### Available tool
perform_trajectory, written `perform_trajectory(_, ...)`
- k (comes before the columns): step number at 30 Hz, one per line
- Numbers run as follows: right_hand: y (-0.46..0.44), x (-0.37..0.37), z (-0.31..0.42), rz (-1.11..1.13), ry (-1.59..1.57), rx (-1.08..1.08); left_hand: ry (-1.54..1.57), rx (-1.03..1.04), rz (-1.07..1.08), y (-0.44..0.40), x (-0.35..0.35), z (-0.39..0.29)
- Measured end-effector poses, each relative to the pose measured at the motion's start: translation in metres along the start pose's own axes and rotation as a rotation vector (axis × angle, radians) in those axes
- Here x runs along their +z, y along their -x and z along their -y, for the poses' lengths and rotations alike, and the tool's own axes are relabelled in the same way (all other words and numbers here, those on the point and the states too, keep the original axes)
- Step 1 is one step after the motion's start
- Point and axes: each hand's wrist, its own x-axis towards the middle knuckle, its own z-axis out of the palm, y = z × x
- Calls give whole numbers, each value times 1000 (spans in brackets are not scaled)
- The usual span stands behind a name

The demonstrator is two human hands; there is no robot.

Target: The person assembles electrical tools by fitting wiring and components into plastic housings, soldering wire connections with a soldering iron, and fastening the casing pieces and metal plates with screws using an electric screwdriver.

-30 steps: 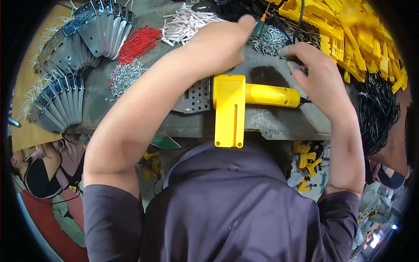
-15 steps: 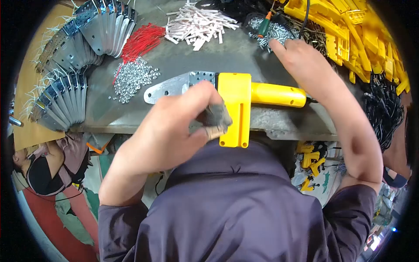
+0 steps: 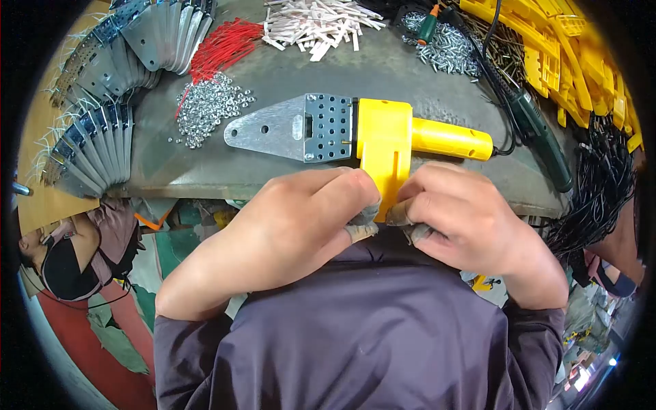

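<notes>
A yellow tool housing [image 3: 385,133] with a yellow handle [image 3: 451,139] lies at the bench's front edge, its perforated metal plate [image 3: 328,126] and tapered grey blade [image 3: 273,129] pointing left. Both hands are at the lower end of the housing. At its left side is my left hand [image 3: 307,215], thumb and fingers pinched together. My right hand [image 3: 454,215] is at its right side, fingers curled in and closed. Whatever is between the fingertips of either hand is too small or hidden to make out. A black cord runs from the handle's end.
Metal nuts [image 3: 208,106], red strips [image 3: 229,44], white sleeves [image 3: 321,24] and screws [image 3: 447,55] lie in piles. A green-handled screwdriver [image 3: 428,26], a dark green tool [image 3: 543,140], yellow shells [image 3: 581,61], black cables [image 3: 601,184] and fanned metal plates [image 3: 99,147] surround them. Another person [image 3: 75,253] is at left.
My right hand has come from the screw pile down to the housing. My left hand, earlier reaching over the bench, has drawn back to the housing's lower end. The dark green tool is now uncovered.
</notes>
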Motion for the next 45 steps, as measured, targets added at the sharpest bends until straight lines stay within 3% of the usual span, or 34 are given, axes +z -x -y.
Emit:
perform_trajectory(4,3,-13,11,134,78,2,-47,66,13,-4,6,5)
perform_trajectory(8,7,-38,-15,-235,525,80,103,-49,67,-10,6,6)
perform_trajectory(10,12,-46,-31,-232,467,250,122,8,24,-12,9,7)
perform_trajectory(17,19,-57,-40,-196,285,297,-97,46,-164,-20,37,-1)
perform_trajectory(20,9,-69,-47,-95,-149,624,-127,67,-146,-26,36,-5)
perform_trajectory(22,8,-71,-62,-135,-286,525,-110,48,-106,-24,31,-5)
perform_trajectory(23,3,-78,-63,-133,-79,502,-94,30,-72,-24,29,-5)
perform_trajectory(24,0,-80,-71,-136,-80,498,-98,31,-72,-26,26,-7)
perform_trajectory(26,-7,-81,-90,-119,826,73,-40,-58,-21,-31,19,-14)
perform_trajectory(30,-15,-75,-104,73,1016,-60,-48,-136,-9,-64,-3,-7)
perform_trajectory(32,-15,-79,-99,66,951,-52,-261,60,-232,-98,-4,11)
perform_trajectory(35,-11,-82,-64,-197,458,291,-350,86,-271,-146,5,44)
perform_trajectory(36,-4,-79,-57,-194,459,290,-347,85,-273,-158,8,52)
perform_trajectory(38,10,-74,-47,-455,153,326,-411,37,-243,-173,12,63)
perform_trajectory(39,16,-67,-44,-501,143,291,-407,37,-237,-176,14,64)
perform_trajectory(45,44,-25,-32,-460,135,181,-372,-1,-226,-180,16,64)
